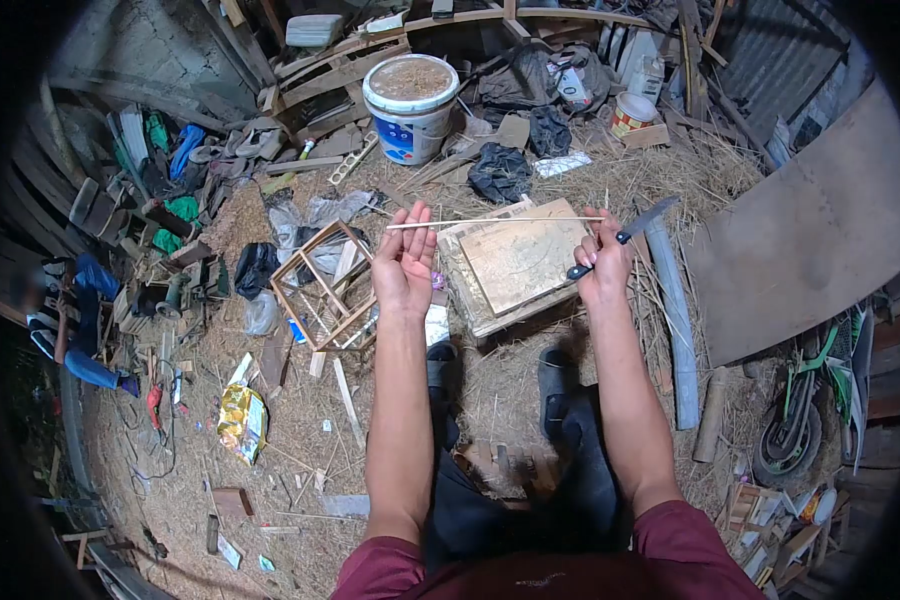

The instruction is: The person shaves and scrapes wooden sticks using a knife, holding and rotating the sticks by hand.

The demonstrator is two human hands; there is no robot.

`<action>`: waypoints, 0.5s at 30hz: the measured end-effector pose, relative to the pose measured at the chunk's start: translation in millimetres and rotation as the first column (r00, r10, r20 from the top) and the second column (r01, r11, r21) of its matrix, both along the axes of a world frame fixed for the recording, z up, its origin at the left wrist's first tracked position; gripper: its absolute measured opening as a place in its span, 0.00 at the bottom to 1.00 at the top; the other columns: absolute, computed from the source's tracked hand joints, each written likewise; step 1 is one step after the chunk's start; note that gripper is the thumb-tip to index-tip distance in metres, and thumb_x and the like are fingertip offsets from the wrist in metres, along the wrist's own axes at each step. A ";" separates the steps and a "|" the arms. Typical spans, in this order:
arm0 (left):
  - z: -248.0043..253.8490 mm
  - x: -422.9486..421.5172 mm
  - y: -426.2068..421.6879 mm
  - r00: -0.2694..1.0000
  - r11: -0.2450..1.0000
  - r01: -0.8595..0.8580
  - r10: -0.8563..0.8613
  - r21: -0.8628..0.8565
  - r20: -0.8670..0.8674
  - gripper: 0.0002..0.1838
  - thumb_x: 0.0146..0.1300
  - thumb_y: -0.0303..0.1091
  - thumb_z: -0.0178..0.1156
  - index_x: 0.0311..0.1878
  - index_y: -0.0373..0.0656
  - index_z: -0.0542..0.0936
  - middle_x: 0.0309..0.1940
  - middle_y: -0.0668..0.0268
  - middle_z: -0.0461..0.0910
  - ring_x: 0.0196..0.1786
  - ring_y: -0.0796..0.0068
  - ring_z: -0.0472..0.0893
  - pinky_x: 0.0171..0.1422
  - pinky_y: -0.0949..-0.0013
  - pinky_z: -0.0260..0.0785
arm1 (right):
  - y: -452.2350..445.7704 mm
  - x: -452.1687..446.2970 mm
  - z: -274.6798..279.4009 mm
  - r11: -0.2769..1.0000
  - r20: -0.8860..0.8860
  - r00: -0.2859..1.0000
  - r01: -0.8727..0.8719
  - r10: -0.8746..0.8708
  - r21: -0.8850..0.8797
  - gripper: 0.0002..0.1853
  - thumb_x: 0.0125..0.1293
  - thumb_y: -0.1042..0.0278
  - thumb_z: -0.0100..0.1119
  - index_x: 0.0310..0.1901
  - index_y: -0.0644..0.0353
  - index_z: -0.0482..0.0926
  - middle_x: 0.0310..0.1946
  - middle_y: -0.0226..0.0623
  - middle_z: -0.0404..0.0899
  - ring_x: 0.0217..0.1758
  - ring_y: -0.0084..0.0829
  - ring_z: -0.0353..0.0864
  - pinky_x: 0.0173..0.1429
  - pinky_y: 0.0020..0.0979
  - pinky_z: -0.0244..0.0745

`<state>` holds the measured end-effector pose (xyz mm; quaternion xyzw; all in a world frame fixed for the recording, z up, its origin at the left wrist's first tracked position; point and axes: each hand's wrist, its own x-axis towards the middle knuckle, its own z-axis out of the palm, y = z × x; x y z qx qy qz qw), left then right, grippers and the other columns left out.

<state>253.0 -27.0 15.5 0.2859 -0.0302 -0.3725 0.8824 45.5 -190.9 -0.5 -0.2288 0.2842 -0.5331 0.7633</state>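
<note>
A thin pale wooden stick (500, 221) spans the gap between my two hands, above a flat wooden board. My left hand (407, 270) is palm up with its fingers stretched out, and the stick's left end lies across them. My right hand (606, 262) is closed around the black handle of a knife (652, 218), whose blade points up and to the right. The stick's other end is at the fingertips of that same hand. Below the stick, the board (520, 255) rests on a low wooden block (467, 285).
A small wooden frame (315, 285) stands left of the board. Behind are a white bucket (410, 110) and black plastic bags (500, 172). A grey plank (673, 320), a large panel (810, 230) and a green motorbike (805, 400) are rightward. Someone sits far left (80, 320).
</note>
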 end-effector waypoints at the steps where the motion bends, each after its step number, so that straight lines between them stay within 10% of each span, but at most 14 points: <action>1: 0.8 -0.5 -0.2 1.000 1.000 -0.005 0.006 0.007 -0.005 0.18 0.74 0.29 0.38 0.63 0.35 0.65 0.65 0.48 0.70 0.67 0.58 0.73 0.62 0.62 0.74 | 0.0 0.4 -1.2 1.000 0.014 1.000 0.005 -0.005 -0.002 0.08 0.73 0.76 0.43 0.51 0.58 0.68 0.47 0.43 0.78 0.15 0.15 0.57 0.17 0.20 0.54; 15: 2.6 -3.3 4.0 1.000 0.997 -0.027 0.027 0.076 0.011 0.18 0.67 0.27 0.51 0.60 0.36 0.71 0.60 0.56 0.76 0.61 0.67 0.78 0.55 0.69 0.77 | 5.3 -1.0 3.6 0.995 -0.054 0.998 0.040 -0.045 -0.092 0.06 0.73 0.74 0.46 0.49 0.58 0.70 0.49 0.42 0.79 0.14 0.13 0.55 0.18 0.19 0.54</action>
